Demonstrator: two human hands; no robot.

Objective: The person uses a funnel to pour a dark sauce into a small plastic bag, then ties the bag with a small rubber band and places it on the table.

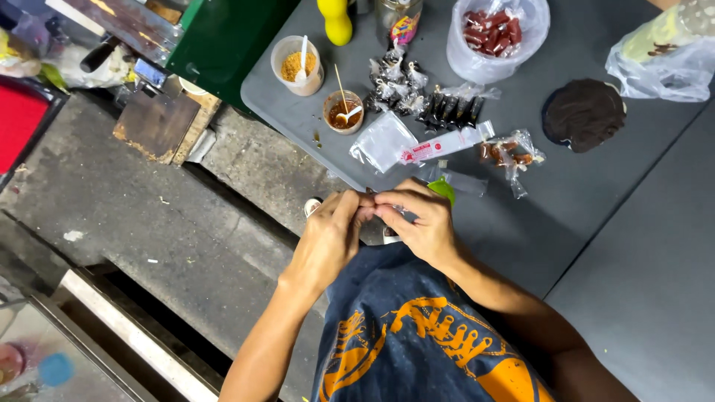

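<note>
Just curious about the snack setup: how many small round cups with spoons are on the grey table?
2: a cup of orange-brown powder near the table's far left edge, and a cup of red-brown sauce just right of it. Others may sit out of frame.

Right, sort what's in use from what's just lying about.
In use: left hand and right hand, pinching a small clear bag.
Lying about: yellow bottle, dark round pad, crumb cup, sauce cup.

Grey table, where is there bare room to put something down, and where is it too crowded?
The grey table is bare to the right of the hands, below the dark round mat and beside the small packet of brown pieces. It is crowded along the far edge: two cups of powder and sauce, little tied sachets, and a clear tub.
</note>
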